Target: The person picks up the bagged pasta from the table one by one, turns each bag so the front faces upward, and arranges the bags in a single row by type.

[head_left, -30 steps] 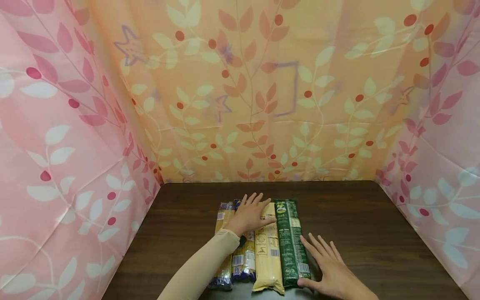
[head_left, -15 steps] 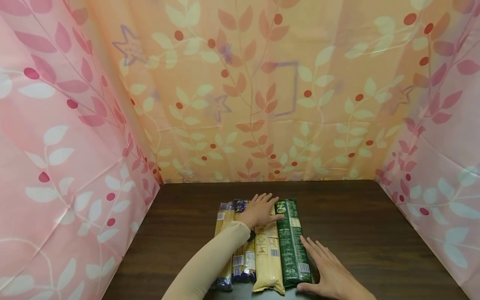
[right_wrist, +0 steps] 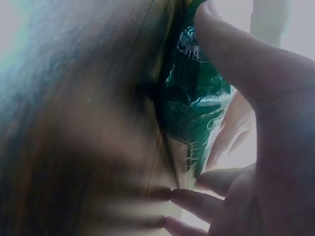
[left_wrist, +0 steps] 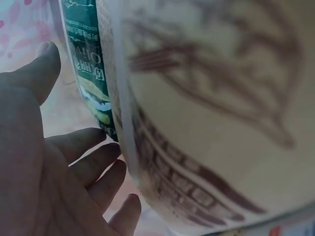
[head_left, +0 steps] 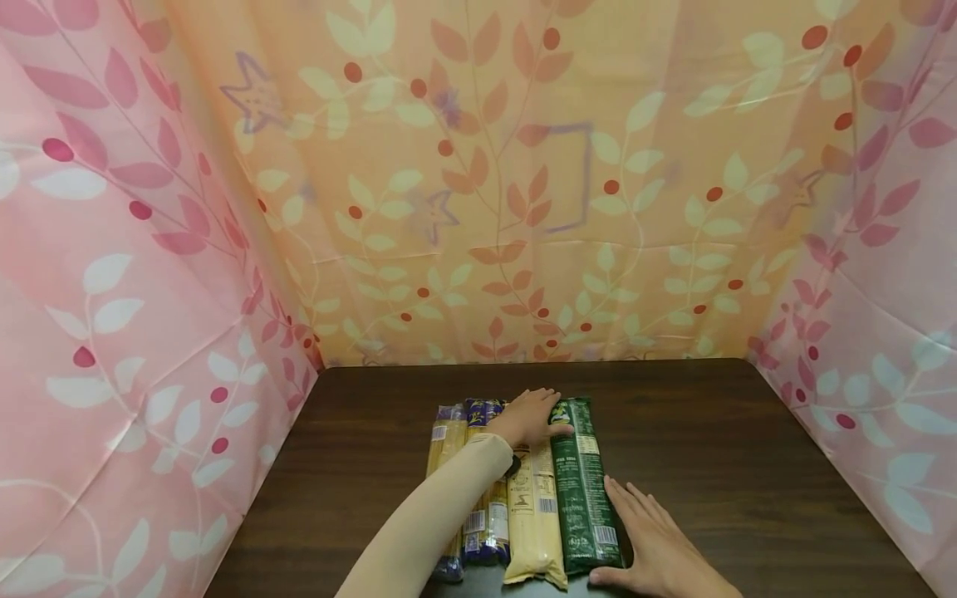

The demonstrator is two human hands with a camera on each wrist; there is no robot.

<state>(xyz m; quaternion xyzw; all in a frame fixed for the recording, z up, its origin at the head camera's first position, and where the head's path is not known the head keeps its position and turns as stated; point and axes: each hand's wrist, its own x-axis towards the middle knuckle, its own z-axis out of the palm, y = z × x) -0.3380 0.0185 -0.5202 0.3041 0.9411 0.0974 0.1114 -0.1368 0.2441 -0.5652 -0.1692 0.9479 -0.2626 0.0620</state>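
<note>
Fingers [head_left: 623, 500] of the right hand [head_left: 656, 548], lower right of the frame, are extended and released, lying along the right long edge of a long, flat, green plastic packet [head_left: 586, 502]. Thumb contact at the near right corner cannot be confirmed. Governing relation: the green packet lies immediately left of these fingers, long axis running near to far, far end leaning slightly left; the right hand is nearer its near half, the left hand [head_left: 526, 418] nearer its far end.

Left of it, side by side at lower centre: a long cream-yellow packet [head_left: 536, 544]; a long clear plastic packet with purple ends and golden contents [head_left: 493, 527]; a similar purple-ended packet [head_left: 447, 444], partly hidden by a beige fabric sleeve [head_left: 419, 523].

At the far ends, the left hand spans the cream-yellow packet, fingers outstretched and ungripping.

Beyond: dark wood-grain table [head_left: 673, 399], then orange leaf-print cloth [head_left: 658, 257] across the top.
</note>
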